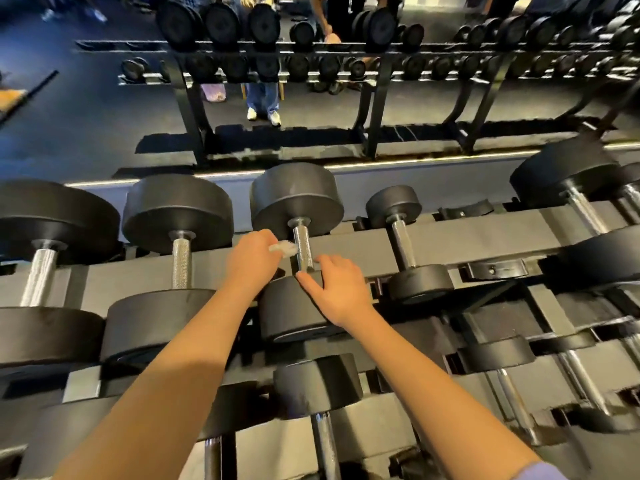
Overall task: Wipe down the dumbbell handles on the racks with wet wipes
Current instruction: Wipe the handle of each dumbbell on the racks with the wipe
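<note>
Hands are working at one dumbbell on the rack's (467, 233) upper row: the left hand (254, 258) is pinching a crumpled wet wipe (284, 247) at the left side of the knurled chrome handle (303, 247), while the right hand (341, 292), fingers loosely spread and gripping nothing, is resting on the near head (294, 317). Wiping of this handle appears to be starting; next, the wipe needs wrapping round the bar and drawing along it.
</note>
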Action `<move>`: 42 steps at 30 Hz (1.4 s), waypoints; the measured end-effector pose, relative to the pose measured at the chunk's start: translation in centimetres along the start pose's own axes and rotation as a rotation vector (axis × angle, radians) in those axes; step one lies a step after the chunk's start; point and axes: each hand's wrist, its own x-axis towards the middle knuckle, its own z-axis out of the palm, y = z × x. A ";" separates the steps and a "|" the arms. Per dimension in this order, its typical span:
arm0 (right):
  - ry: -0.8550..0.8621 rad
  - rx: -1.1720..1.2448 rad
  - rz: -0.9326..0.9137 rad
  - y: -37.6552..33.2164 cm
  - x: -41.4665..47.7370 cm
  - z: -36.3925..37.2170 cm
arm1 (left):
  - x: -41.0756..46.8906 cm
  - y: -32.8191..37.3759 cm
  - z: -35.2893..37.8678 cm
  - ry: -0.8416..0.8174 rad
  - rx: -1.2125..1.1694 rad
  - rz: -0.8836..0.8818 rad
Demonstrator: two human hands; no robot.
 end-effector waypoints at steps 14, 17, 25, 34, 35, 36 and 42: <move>0.009 -0.011 -0.008 0.2 0.2 0.6 | 6.8 0.7 3.2 -0.022 -0.101 0.071; 0.015 0.005 0.000 0.3 0.3 0.7 | 6.9 0.7 3.6 -0.035 -0.125 0.046; 0.040 0.014 0.019 0.3 0.3 1.0 | 7.3 0.2 3.5 -0.095 -0.041 0.118; 0.054 0.042 0.021 0.4 0.2 0.9 | 6.5 -0.6 4.5 -0.144 -0.081 0.140; 0.054 0.041 0.023 0.4 0.3 0.9 | 6.3 -0.9 4.5 -0.153 -0.111 0.149; 0.053 0.041 0.024 0.3 0.2 0.9 | 6.2 -1.1 4.4 -0.152 -0.125 0.153; 0.063 0.067 0.027 0.1 0.2 0.8 | 7.5 -0.6 4.4 -0.031 -0.136 0.083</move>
